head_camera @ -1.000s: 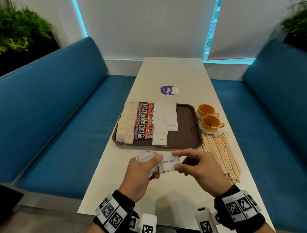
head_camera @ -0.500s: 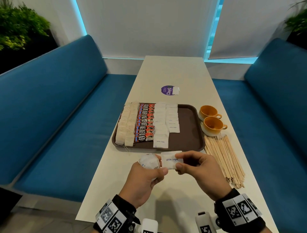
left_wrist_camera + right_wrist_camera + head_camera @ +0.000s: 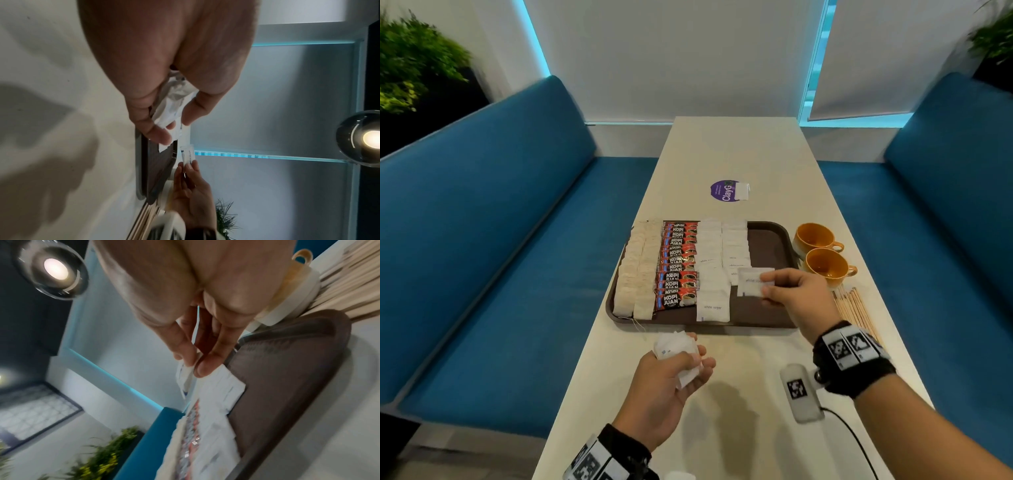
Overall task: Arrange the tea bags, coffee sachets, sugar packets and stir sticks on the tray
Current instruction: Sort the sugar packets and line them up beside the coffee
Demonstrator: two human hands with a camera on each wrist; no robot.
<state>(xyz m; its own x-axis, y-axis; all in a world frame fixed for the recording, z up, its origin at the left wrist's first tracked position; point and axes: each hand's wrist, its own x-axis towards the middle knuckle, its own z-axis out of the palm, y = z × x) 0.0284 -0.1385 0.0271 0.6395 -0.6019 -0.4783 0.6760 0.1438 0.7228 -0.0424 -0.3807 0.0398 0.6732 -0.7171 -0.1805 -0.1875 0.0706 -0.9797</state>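
Brown tray on the long white table, near its middle, its near rim parallel to the table's near edge. Contents, from the tray's left edge rightward: two columns of tea bags, one column of red coffee sachets, two columns of white sugar packets; the second sugar column stops short of the near rim, and the tray's right third is bare brown surface. Right hand over the near-right part of the tray, thumb and fingertips pinching one sugar packet by its right edge, held just at the near end of the short column (whether it touches the tray cannot be told). Left hand above the bare table between the tray's near rim and the table's near edge, fingers curled round a bunch of sugar packets. Stir sticks piled on the table beside the tray's right rim, close to the table's right edge. Two orange cups beyond them.
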